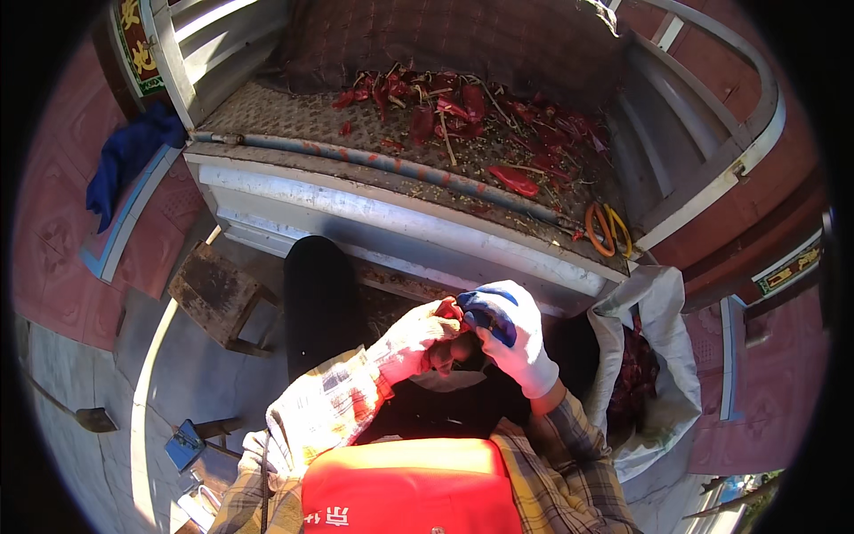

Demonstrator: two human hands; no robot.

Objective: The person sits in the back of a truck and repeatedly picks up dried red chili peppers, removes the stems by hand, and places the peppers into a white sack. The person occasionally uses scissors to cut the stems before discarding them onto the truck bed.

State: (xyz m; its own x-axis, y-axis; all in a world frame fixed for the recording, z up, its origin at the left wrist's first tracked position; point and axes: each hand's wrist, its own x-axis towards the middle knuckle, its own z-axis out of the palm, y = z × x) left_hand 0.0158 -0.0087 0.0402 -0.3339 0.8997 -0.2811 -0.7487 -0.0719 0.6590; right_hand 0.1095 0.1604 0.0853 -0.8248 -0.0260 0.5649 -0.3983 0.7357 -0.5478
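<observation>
Both hands meet in front of my lap. My left hand (430,337), in a pale glove, pinches a small piece of a dried red chili pepper (450,310). Against it is my right hand (507,327), in a white glove with blue coated fingers; its fingertips are curled at the pepper, and whether they grip it is hidden. Beyond the hands, dried red peppers (514,180) lie with stems and loose seeds on the patterned bed of a metal cart (267,113). A white woven sack (674,374) holding dark red peppers (634,380) stands open at my right.
Scissors with orange and yellow handles (600,230) lie at the cart bed's right corner. A dark cloth (454,40) covers the back of the bed. A wooden stool (217,290) stands at left, near a blue cloth (127,167). The cart's metal edge (400,207) runs before my knees.
</observation>
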